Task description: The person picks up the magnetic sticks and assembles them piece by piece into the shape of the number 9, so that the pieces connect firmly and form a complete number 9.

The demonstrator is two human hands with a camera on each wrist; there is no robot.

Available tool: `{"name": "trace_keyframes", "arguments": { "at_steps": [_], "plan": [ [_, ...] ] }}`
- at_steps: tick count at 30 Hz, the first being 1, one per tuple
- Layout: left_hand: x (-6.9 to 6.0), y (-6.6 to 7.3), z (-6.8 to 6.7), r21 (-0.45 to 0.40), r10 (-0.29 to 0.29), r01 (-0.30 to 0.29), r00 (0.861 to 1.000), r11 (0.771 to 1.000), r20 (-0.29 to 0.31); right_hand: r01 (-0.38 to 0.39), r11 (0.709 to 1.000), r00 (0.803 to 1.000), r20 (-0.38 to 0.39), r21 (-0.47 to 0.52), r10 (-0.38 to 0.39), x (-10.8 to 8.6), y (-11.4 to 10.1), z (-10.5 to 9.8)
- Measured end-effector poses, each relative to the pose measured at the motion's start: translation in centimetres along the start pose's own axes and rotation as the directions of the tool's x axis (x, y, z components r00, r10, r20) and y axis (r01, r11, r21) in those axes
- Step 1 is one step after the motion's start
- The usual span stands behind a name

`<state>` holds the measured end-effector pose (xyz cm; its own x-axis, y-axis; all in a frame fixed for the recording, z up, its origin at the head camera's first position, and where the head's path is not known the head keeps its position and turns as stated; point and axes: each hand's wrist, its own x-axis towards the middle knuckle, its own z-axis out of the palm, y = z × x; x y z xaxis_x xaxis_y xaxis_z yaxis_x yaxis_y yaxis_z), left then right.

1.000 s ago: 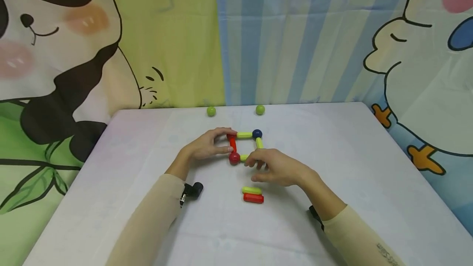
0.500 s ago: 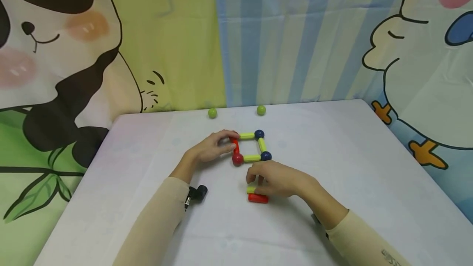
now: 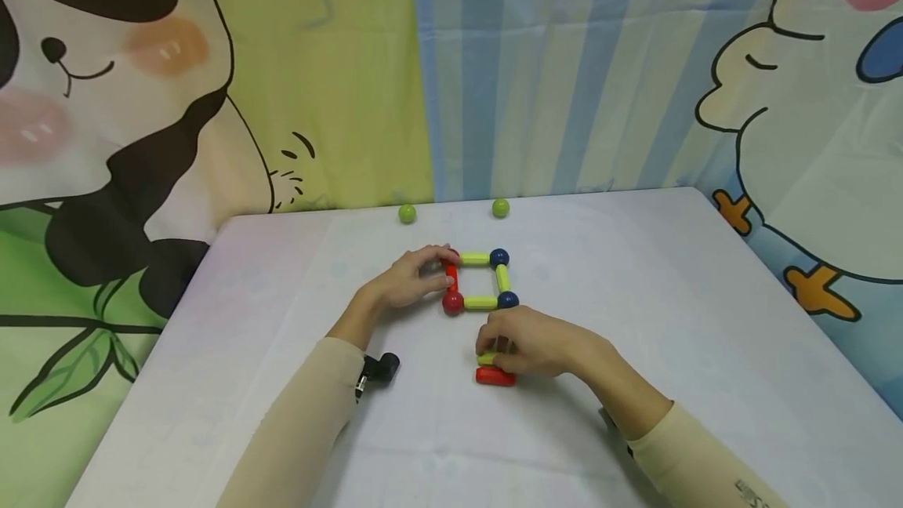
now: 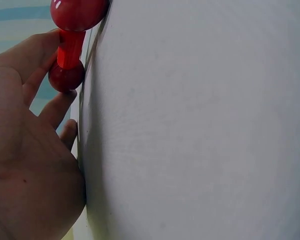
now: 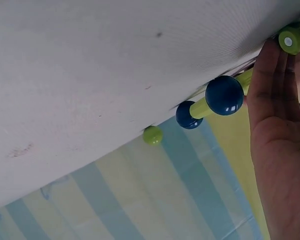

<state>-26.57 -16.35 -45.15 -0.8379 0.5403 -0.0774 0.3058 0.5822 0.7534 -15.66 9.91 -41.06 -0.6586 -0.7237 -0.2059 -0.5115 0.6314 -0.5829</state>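
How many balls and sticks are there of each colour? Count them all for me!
Red balls: 2
Blue balls: 2
Green balls: 2
Yellow sticks: 4
Red sticks: 2
Total: 12

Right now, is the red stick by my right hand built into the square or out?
Out. The red stick lies on the table, apart from the square, on its near side.
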Motion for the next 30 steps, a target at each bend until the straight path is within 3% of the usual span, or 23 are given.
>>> {"name": "trace_keyframes", "arguments": {
  "at_steps": [10,18,25,30],
  "plan": [
    [0.0,0.0,0.1,0.032,-0.01,0.01,1.0,0.999,-0.002,-0.032,0.998,0.999,-0.009,-0.049,0.032,-0.1,0.1,-0.4],
    [0.0,0.1,0.4,0.06,-0.009,0.01,1.0,0.998,-0.014,-0.062,0.998,0.993,-0.096,0.024,0.064,-0.7,1.3,-0.8],
    [0.1,0.1,0.4,0.043,0.014,-0.013,1.0,0.999,-0.026,-0.062,0.998,0.988,-0.14,0.029,0.065,-1.0,2.3,-1.4],
    [0.1,0.1,0.4,0.043,0.006,-0.005,1.0,0.999,-0.024,-0.105,0.993,0.978,-0.174,0.05,0.112,-1.2,2.5,-1.7]
  ]
}}
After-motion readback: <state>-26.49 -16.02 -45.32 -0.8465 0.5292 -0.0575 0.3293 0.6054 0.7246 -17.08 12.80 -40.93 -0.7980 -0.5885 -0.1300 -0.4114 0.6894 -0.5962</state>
